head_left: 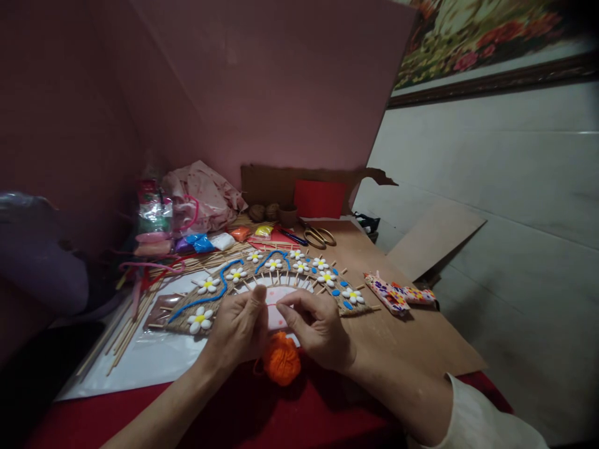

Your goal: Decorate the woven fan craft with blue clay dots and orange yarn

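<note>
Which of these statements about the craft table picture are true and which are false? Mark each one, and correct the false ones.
1. Both hands pinch a strand of orange yarn between them. True: the left hand and right hand hold the strand taut.
2. The orange yarn ball lies far back by the wall. False: it lies just below the hands, at the near edge.
3. The arched craft piece carries white flowers with yellow centres. True.
4. The scissors are in the right hand. False: they lie on the cardboard sheet behind the craft piece.
5. A blue cord runs along the arch. True: the blue cord winds between the flowers.
</note>
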Demonstrator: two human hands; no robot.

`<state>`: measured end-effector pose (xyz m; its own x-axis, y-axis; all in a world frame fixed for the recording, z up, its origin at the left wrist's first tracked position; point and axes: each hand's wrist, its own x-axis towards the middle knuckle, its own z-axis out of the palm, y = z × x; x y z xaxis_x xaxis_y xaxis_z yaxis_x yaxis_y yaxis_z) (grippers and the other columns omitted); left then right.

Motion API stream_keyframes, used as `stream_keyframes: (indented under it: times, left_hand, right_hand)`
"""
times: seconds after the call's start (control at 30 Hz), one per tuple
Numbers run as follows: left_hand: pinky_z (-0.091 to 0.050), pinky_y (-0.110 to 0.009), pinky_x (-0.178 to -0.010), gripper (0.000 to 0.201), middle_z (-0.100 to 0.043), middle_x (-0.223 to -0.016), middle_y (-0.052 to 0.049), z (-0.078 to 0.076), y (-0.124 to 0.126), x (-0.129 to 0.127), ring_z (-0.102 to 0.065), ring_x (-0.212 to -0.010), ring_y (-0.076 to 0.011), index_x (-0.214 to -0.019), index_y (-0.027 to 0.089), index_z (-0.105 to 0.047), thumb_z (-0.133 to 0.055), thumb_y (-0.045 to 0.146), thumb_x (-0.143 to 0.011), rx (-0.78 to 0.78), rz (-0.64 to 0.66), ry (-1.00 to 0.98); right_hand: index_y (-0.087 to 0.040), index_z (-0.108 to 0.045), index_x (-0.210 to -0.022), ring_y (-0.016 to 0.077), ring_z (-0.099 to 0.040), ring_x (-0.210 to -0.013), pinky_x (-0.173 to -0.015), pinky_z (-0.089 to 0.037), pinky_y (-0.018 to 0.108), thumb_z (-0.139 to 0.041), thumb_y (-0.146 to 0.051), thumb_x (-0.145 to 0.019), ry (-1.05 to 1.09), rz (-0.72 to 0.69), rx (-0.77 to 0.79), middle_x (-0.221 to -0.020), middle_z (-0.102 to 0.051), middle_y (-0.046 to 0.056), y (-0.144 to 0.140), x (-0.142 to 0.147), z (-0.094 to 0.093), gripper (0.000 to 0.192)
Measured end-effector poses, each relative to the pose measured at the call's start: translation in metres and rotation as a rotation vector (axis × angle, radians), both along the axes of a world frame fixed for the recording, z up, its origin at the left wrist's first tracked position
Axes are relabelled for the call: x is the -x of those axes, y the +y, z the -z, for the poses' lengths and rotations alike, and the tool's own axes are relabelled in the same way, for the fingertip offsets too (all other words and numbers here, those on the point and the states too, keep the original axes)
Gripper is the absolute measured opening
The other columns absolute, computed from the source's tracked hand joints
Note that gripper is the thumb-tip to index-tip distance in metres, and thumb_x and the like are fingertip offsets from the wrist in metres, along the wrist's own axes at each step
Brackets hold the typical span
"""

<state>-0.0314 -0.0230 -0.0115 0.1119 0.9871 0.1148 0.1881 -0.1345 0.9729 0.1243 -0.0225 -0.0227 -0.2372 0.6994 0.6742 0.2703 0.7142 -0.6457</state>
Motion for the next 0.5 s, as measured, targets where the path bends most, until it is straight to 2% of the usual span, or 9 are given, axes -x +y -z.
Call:
stream_keyframes:
  times: [0.1,0.2,0.33,0.5]
  left_hand:
    - [-0.03,-0.021,-0.04,0.061,-0.051,-0.044,-0.001,-0.0008,0.0003,0.0025,-0.043,-0.04,-0.0105,-0.065,0.014,-0.059,-0.031,0.066,-0.083,0.008,-0.014,-0.059]
    - [-0.03,-0.021,-0.041,0.057,-0.054,-0.052,0.0,-0.0007,0.0006,0.0048,-0.042,-0.043,-0.0098,-0.075,0.014,-0.061,-0.033,0.063,-0.084,-0.067,-0.086,-0.064]
    - [-0.035,-0.021,-0.047,0.048,-0.055,-0.062,-0.001,0.0002,0.001,0.0052,-0.046,-0.053,-0.0103,-0.073,0.015,-0.06,-0.042,0.058,-0.083,-0.126,-0.077,0.011]
    - [-0.03,-0.02,-0.044,0.035,-0.042,-0.052,0.005,0.0024,0.0018,0.0014,-0.037,-0.047,-0.0079,-0.065,0.017,-0.051,-0.052,0.048,-0.082,-0.072,-0.029,-0.048]
  right_hand:
    - [-0.016,-0.061,-0.08,0.0068,-0.038,-0.046,-0.044,-0.032,0.022,-0.054,-0.019,-0.084,0.024,0.029,0.01,-0.062,-0.054,-0.002,0.001,0.0005,0.0003,0.008]
    - [-0.017,-0.061,-0.08,0.007,-0.039,-0.047,-0.044,-0.031,0.021,-0.054,-0.019,-0.085,0.042,0.033,0.019,-0.06,-0.054,-0.002,0.002,0.0006,0.001,0.009]
    - [-0.017,-0.06,-0.079,0.0069,-0.04,-0.047,-0.045,-0.032,0.021,-0.054,-0.019,-0.084,0.049,0.023,0.021,-0.06,-0.053,-0.003,0.0025,0.0005,0.0016,0.008]
    - [-0.016,-0.06,-0.08,0.0068,-0.041,-0.048,-0.047,-0.033,0.021,-0.054,-0.018,-0.084,0.046,0.017,0.019,-0.061,-0.052,-0.003,0.0029,-0.0006,0.0032,0.007]
